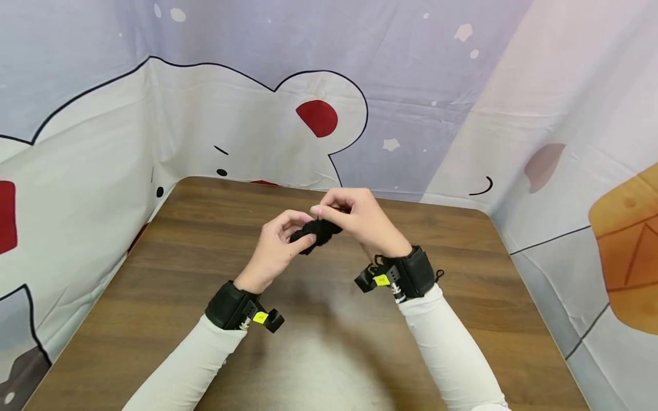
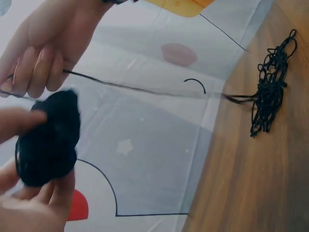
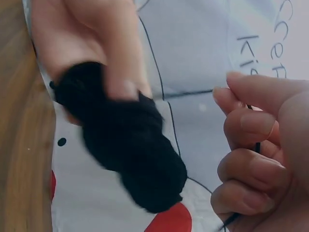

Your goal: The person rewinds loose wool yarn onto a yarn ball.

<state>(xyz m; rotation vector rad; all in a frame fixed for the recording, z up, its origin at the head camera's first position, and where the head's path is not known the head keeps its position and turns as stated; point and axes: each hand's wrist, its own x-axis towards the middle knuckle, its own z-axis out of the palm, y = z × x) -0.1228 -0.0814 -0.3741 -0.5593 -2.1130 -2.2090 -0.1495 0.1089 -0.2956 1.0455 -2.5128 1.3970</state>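
Note:
My left hand (image 1: pixel 272 248) grips a black bundle of wound cord (image 1: pixel 321 231) between thumb and fingers, raised over the table. Beside it, my right hand (image 1: pixel 367 222) pinches a black cord strand (image 3: pixel 188 93) between thumb and index finger. The other right fingers curl round the same strand, as the right wrist view shows. From that hand the cord runs across the left wrist view to a loose, looped heap of black cord (image 2: pixel 270 94) on the tabletop. In the head view, the right wrist hides most of this heap.
The brown wooden table (image 1: pixel 169 274) spreads beneath both hands. A cartoon-printed curtain (image 1: pixel 411 85) hangs behind it and along both sides. Each wrist carries a black strap with a small camera (image 1: pixel 274 321) jutting out over the table.

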